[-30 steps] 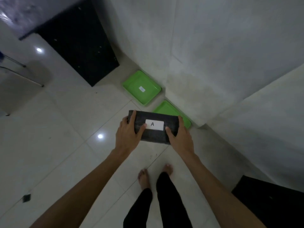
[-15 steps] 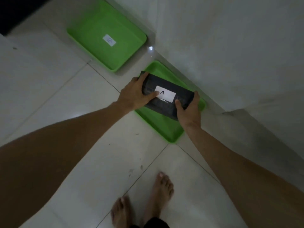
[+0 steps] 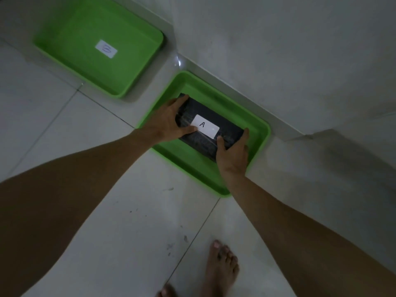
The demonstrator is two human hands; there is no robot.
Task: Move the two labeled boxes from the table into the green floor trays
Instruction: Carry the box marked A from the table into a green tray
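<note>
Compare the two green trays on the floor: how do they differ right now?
The near tray contains the black box marked A, gripped by the left hand and right hand; the far tray holds nothing but a label that seems to read B. The near tray's floor is mostly covered, the far tray's is bare. Both are green, rectangular and shallow, beside the wall.

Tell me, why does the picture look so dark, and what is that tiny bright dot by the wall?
Head view: the room is dimly lit, so the arms look dark; the bright dot between the green trays looks like lamp glare on shiny skirting; the wide lens bends the floor lines.
</note>
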